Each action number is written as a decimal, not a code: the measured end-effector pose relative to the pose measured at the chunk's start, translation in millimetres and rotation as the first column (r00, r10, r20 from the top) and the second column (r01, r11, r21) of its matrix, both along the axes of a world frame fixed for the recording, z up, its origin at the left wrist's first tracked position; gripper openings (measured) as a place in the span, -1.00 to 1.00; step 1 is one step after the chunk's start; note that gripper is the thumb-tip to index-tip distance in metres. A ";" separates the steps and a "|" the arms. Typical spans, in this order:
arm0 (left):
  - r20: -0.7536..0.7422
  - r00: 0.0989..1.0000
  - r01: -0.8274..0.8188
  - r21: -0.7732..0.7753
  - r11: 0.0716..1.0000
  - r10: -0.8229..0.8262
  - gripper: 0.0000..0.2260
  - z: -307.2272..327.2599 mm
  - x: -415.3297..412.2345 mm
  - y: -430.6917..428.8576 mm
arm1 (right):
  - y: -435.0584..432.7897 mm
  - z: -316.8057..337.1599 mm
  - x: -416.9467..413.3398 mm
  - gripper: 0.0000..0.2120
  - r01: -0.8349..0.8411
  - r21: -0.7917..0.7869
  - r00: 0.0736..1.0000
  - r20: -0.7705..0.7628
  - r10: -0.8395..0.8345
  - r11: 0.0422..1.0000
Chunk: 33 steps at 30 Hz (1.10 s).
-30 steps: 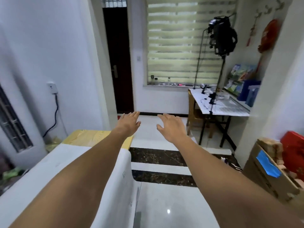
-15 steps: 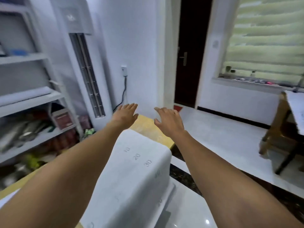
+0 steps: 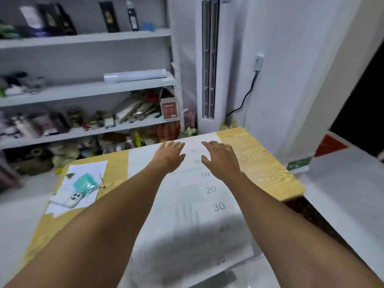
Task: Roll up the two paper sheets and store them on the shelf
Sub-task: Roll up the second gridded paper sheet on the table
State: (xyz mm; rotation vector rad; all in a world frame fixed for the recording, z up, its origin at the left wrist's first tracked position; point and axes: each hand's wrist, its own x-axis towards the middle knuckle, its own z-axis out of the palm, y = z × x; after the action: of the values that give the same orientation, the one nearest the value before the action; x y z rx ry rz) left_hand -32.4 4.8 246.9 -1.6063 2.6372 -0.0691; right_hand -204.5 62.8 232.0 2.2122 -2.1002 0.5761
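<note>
Two forearms [image 3: 108, 221]: reach in from the bottom edge and cross the bench [image 3: 259, 169] lengthwise.
Paper sheet [image 3: 193, 225]: lies flat and unrolled along the bench, with printed numbers running down its right half.
Left hand [image 3: 169, 155]: wide, fingers straight, palm down over the sheet's far end, holding nothing.
Right hand [image 3: 221, 157]: the same, just beside the left.
Bench, left side: a phone [image 3: 71, 198] and a teal packet [image 3: 85, 182] rest on a smaller paper, apart from the sheet.
Shelf [image 3: 83, 91]: stands beyond the bench; a white roll [image 3: 135, 75] lies on its middle board.
Progress: I judge that rolling here has not begun. The white roll may be the first sheet, already stored. One sheet would then remain to roll and store.
Hidden: I cannot confirm palm contact with the paper. A second edge shows under the near right corner, so I cannot tell whether one layer or two lie here. The farthest numbers are blurred.
</note>
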 end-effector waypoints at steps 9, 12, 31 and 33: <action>-0.007 0.991 -0.134 0.073 0.988 0.135 -0.55 -64.7 9.3 -18.6 | -31.6 -51.8 -19.3 -0.54 -0.109 0.054 0.994 -0.022 0.111 0.993; -0.045 0.988 -0.141 0.092 0.986 0.146 -0.55 -86.3 2.5 -32.9 | -44.8 -67.9 -24.6 -0.55 -0.127 0.068 0.991 -0.042 0.130 0.990; -0.053 0.978 -0.166 0.382 0.909 0.201 -0.46 -248.0 15.4 -89.5 | -134.9 -191.1 -0.5 -0.53 -0.258 0.224 0.959 -0.061 0.278 0.940; -0.041 0.981 -0.149 0.466 0.872 0.190 -0.38 -271.4 12.5 -88.4 | -140.9 -207.1 -3.1 -0.50 -0.279 0.283 0.953 -0.039 0.301 0.918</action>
State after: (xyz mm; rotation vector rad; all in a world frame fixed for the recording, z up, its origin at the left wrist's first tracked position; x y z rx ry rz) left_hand -19.9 -83.6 -24.5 -1.6767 2.3036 0.6026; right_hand -207.6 -78.1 24.9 2.6753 -1.9260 0.2040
